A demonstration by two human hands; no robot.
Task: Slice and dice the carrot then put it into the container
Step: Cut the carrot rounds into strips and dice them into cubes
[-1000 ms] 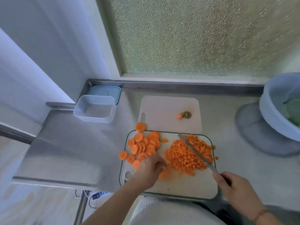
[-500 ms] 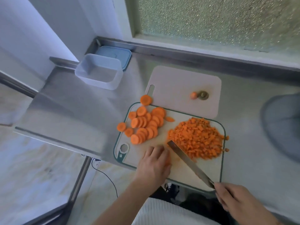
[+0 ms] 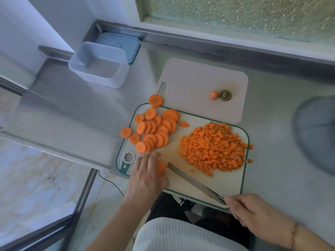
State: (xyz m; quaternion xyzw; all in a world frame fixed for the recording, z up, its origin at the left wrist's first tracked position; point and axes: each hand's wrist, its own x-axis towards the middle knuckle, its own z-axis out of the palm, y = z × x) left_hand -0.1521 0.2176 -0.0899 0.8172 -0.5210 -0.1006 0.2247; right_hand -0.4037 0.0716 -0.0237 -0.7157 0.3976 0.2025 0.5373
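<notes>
Left hand (image 3: 147, 175) pins carrot slices (image 3: 161, 167) (partly hidden); right hand (image 3: 253, 213) at 4 o'clock grips knife (image 3: 195, 182), blade tip touching them.

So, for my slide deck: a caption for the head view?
Left hand steadies carrot slices while right hand brings the knife in to dice.

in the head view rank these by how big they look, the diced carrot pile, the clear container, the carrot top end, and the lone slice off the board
1. Diced carrot pile
2. Clear container, though it sits farther away, so that gap is unsure
3. Lone slice
4. Carrot top end
</notes>
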